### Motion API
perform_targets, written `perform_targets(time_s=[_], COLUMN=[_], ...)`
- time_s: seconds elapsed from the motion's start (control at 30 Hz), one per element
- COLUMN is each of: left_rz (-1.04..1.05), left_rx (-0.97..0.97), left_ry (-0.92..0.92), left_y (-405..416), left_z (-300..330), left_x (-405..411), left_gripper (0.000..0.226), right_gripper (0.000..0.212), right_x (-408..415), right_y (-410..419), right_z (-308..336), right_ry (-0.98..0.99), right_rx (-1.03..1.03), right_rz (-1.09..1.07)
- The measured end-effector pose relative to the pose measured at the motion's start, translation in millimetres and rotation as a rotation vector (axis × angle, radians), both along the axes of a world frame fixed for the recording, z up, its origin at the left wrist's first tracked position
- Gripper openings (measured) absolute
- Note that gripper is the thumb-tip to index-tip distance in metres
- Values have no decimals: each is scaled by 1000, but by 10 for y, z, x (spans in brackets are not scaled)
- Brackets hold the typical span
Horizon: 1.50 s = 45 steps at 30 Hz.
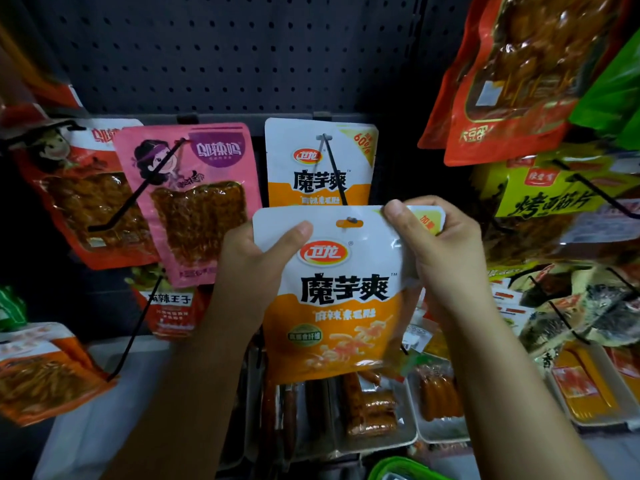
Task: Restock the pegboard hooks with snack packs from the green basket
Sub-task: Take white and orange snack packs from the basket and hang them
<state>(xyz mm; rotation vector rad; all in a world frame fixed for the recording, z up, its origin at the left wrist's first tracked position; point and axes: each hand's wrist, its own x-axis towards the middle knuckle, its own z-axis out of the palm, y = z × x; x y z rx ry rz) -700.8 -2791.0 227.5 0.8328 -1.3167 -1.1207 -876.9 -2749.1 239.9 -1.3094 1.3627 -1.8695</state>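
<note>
Held pack: a glossy white-and-orange plastic snack pouch [341, 289] with bold black characters, a red oval logo and an orange slot at its top edge.
Hook: the tip of a thin black metal peg hook [333, 168] shows in that slot; an identical white-and-orange pouch [318, 161] hangs behind it against the dark perforated pegboard [225, 53].
Left hand: the left hand [256, 268] grips the pouch's upper left edge, thumb across the front.
Right hand: the right hand [440, 244] pinches the upper right corner, thumb on the front.
Neighbours: a pink pouch of brown strips [190, 202] hangs just left.
Basket: the green plastic basket's rim [398, 469] peeks at the bottom edge, below the pouch.
</note>
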Motion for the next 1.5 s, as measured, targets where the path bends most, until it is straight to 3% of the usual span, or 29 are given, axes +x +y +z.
perform_targets(time_s=[0.23,0.47,0.77,0.93,1.17,1.37,1.5], left_rz=[30,206,426,490,480,418,361], left_rx=[-141,-215,-291,-329,-343,-354,-322], left_ry=[-108,-387,-758,-873,-877,-800,-727], left_y=[-217,-661,-1309,-1572,-1815,-1678,-1543], left_z=[-121,-222,-14,68,95,-92,-306], left_x=[72,119,-31,-77,-151,-74,-12], left_gripper=[12,5,35,47,39,20,22], right_gripper=[4,7,13,33,50,30,30], right_x=[-140,-179,-300,-360,-382,-381,-375], right_y=[-56,-405,-1149,-1504,-1799,-1636,-1456], right_z=[-225,-274,-169,-81,-89,-461,-831], right_ry=[-7,7,181,389,438,283,237], right_rx=[77,107,263,390,494,453,522], right_rz=[153,7,-200,-308,-387,-313,-220])
